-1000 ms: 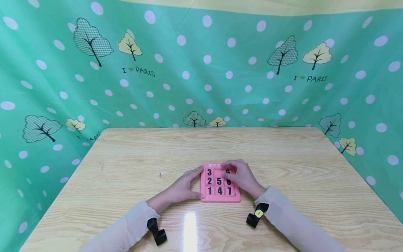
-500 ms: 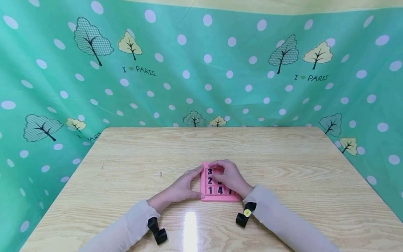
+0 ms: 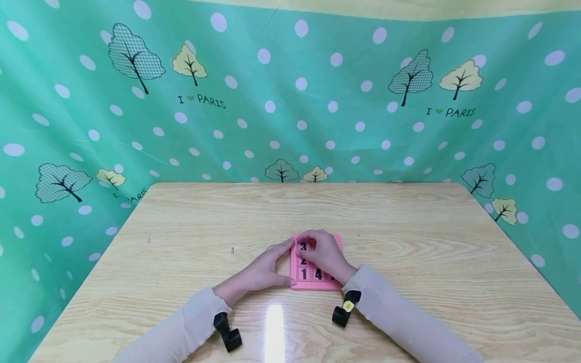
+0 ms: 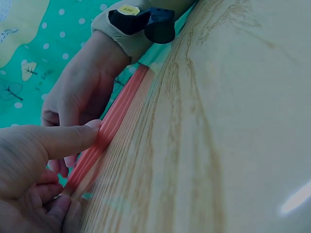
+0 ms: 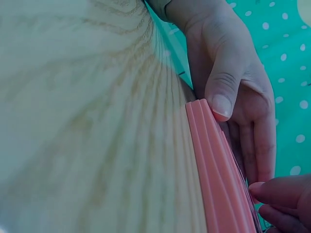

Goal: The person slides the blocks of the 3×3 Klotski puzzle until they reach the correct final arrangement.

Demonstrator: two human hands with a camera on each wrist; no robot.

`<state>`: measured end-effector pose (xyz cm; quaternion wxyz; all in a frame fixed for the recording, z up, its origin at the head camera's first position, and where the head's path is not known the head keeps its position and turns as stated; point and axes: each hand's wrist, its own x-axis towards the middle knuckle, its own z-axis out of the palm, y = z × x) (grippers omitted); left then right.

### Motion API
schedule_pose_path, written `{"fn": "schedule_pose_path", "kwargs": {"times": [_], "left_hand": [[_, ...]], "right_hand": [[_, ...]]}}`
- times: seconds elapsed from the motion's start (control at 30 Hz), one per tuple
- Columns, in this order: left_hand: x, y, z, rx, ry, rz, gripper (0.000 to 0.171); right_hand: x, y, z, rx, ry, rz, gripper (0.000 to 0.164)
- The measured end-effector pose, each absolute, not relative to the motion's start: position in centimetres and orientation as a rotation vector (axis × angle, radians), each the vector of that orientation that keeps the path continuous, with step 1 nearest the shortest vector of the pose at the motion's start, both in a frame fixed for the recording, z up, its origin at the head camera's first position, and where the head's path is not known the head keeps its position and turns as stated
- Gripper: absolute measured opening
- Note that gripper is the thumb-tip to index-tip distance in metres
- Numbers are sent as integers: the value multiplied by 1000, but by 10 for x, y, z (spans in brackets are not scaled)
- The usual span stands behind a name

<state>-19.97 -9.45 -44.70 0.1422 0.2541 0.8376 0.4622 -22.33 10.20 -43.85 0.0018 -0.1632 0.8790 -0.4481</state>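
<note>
A pink number slide puzzle (image 3: pixel 316 286) lies flat on the table, its black-numbered tiles facing up. My left hand (image 3: pixel 262 270) holds its left side, the thumb at the near corner and fingers at the far end. In the right wrist view, that thumb (image 5: pixel 223 104) presses on the ridged pink edge. My right hand (image 3: pixel 328 256) is over the upper tiles, thumb and index fingertips at the 3 tile (image 3: pixel 303 247). Tiles 1, 2 and 4 also show at least partly; the right hand covers much of the others. The left wrist view shows the puzzle (image 4: pixel 111 119) edge-on.
The wood-grain table (image 3: pixel 204 217) extends around the puzzle on all sides. Behind it hangs a green dotted cloth (image 3: pixel 290 126) with printed trees. Black wrist cameras (image 3: pixel 232 340) stick out from both sleeves, and a bright reflection lies near the front.
My right hand has moved left across the puzzle, from the upper right tiles to the 3 tile, covering the 5, 6 and 8. My left hand keeps its place.
</note>
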Motion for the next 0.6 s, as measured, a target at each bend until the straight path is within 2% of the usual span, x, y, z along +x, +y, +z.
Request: {"fn": "schedule_pose_path", "kwargs": {"times": [0.6], "left_hand": [[-200,-95,-448,730,2424,1326,94]], "right_hand": [[-227,101,-440,-531,2747,-1417,25]]}}
